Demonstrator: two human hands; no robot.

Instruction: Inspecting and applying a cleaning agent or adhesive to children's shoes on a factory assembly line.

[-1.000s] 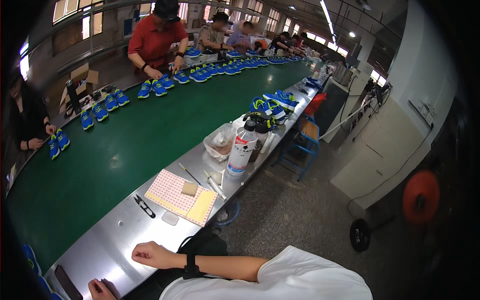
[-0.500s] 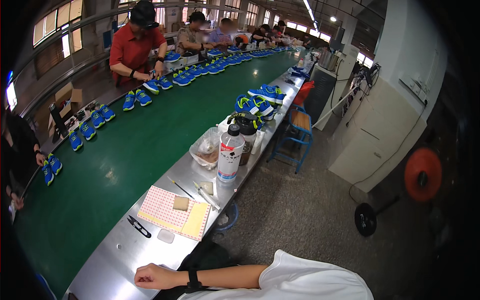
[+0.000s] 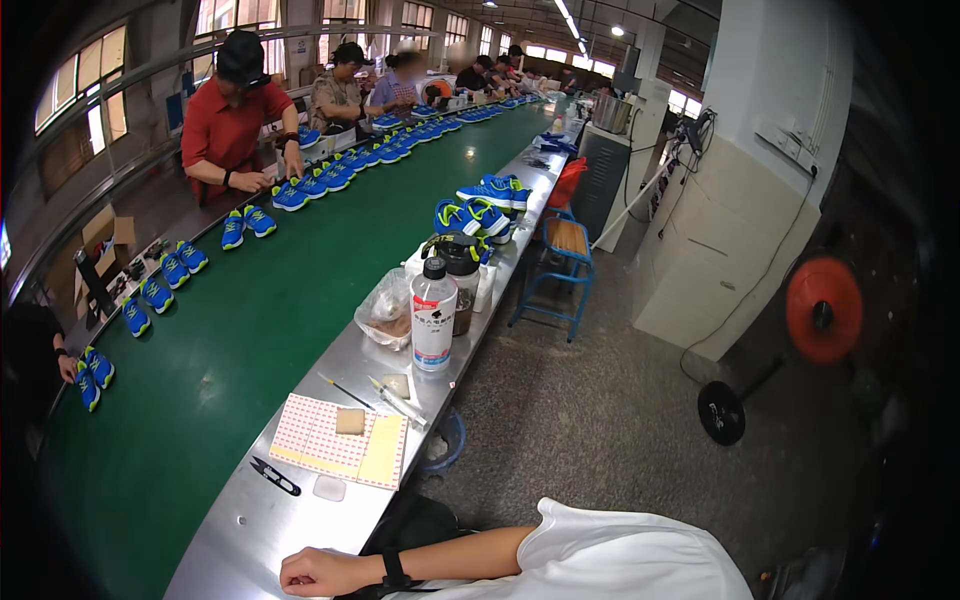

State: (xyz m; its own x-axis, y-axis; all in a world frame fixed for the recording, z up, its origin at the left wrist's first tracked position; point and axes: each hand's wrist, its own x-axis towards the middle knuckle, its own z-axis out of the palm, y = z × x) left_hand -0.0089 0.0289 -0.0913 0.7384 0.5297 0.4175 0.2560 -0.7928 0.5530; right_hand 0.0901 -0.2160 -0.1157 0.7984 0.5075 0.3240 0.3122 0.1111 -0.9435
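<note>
My right hand (image 3: 318,573) is curled into a loose fist at the near edge of the metal table, with a dark band on its wrist. Nothing sticks out of its fingers. My left hand is out of view. Nearest to the fist are a small pale flat block (image 3: 329,488) and black thread snips (image 3: 275,477). Beyond them is a red-and-white patterned sheet (image 3: 315,440) with a yellow part, bearing a small tan block (image 3: 350,421). A thin brush (image 3: 347,392) and a syringe-like tube (image 3: 397,401) lie past the sheet.
On the table (image 3: 215,550) stand a white-labelled bottle (image 3: 432,325), a dark-lidded jar (image 3: 461,285), a plastic bag (image 3: 384,312) and blue shoes (image 3: 482,212). Co-workers handle shoes across the green conveyor (image 3: 235,365). A blue stool (image 3: 567,260) and a fan (image 3: 822,310) stand at right.
The view has shifted, so the scene sits further left. My right fist has moved slightly toward the table's near edge, staying closed. The red-shirted person's hands have moved over the shoes.
</note>
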